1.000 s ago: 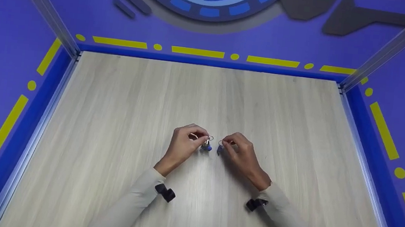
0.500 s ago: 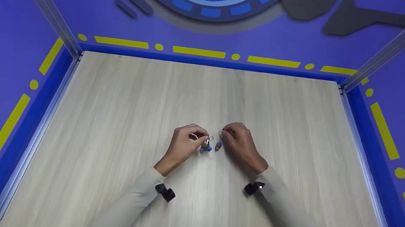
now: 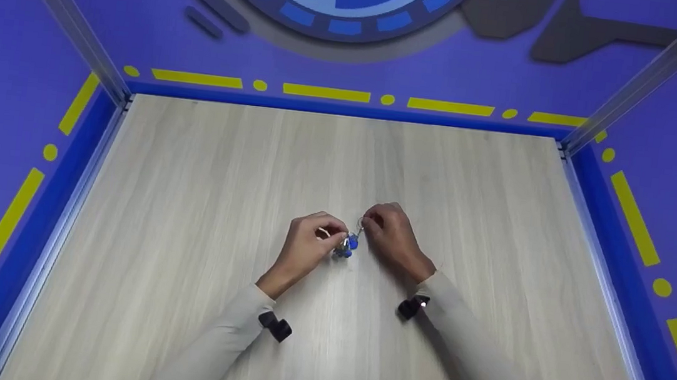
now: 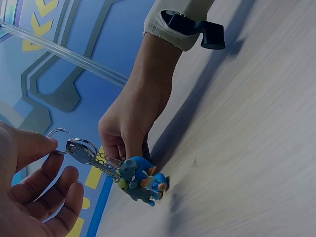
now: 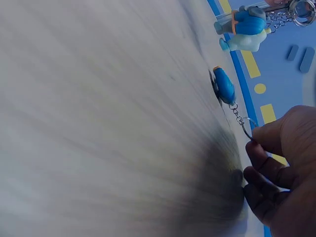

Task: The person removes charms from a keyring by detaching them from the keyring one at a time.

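Between thumb and forefinger, my left hand [image 3: 308,243] pinches a metal key ring [image 5: 302,11]. From it hang a silver key [image 4: 81,152] and small blue and grey figurines [image 5: 249,22] on chains. My right hand [image 3: 393,237] grips the split ring [image 5: 247,129] of a separate keychain by thumb and forefinger. A short chain joins that ring to a blue figurine [image 5: 224,85], low over the table. In the head view this figurine sits close beside the left hand's bunch; the right wrist view shows a gap between them.
Both hands work over the middle of a pale wood-grain table [image 3: 222,159]. Blue panels [image 3: 326,69] with yellow markings and metal corner posts [image 3: 646,77] enclose its back and sides. A black camera [image 3: 277,327] is strapped to each wrist.
My right hand has moved away from me and left, bringing its figurine up against the left hand's bunch in the head view. The left hand stays nearly in place.
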Motion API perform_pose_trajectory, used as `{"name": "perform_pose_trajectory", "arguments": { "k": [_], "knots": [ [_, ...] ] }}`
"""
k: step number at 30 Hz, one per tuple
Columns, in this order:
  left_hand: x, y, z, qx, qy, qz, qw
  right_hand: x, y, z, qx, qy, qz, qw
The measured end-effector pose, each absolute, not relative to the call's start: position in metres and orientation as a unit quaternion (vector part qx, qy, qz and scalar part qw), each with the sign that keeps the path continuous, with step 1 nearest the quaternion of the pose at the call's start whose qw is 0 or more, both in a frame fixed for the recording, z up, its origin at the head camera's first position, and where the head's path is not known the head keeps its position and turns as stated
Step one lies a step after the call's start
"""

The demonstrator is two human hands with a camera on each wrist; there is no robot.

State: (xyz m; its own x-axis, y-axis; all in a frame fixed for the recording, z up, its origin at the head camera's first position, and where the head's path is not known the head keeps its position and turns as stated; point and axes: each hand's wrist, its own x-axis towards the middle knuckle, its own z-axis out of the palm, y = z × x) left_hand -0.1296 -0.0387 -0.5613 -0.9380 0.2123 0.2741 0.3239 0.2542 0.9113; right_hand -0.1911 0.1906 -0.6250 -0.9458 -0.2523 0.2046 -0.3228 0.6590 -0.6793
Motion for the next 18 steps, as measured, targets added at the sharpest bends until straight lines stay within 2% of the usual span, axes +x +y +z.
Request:
{"name": "perform_pose_trajectory", "arguments": {
  "k": [10, 18],
  "knots": [
    [-0.131, -0.031, -0.565, -0.172, -0.788, -0.589, 0.051, -0.202, 0.181, -0.632, 0.167, -0.919, 0.347, 0.089],
    [-0.131, -0.031, -0.566, -0.166, -0.798, -0.577, 0.047, -0.203, 0.178, -0.634, 0.155, -0.929, 0.322, 0.094]
  ]
}}
